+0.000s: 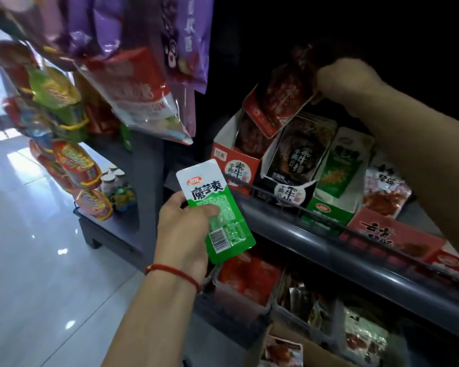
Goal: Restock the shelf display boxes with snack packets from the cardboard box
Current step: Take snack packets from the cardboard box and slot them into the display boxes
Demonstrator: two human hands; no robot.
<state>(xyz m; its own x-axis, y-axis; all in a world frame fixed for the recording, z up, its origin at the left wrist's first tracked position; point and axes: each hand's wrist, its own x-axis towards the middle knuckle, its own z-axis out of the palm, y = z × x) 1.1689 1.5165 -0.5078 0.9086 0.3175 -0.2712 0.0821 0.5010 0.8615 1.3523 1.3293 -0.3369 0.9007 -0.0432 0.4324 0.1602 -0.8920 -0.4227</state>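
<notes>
My left hand (183, 223) grips a green and white snack packet (217, 207) in front of the shelf rail, barcode end down. My right hand (345, 80) reaches into the dark shelf and pinches the top corner of a red snack packet (278, 104), which is tilted above the red display box (236, 165). Beside that box stand a black display box (294, 162) and a green display box (337, 181), both holding packets. The cardboard box (313, 348) shows at the bottom edge, with a red packet inside.
A grey shelf rail (329, 242) runs across in front of the display boxes. More red boxes (390, 234) sit to the right. A lower shelf holds trays of packets (249, 282). Hanging snack bags (133, 83) crowd the upper left, above small bottles (114, 181) and tiled floor.
</notes>
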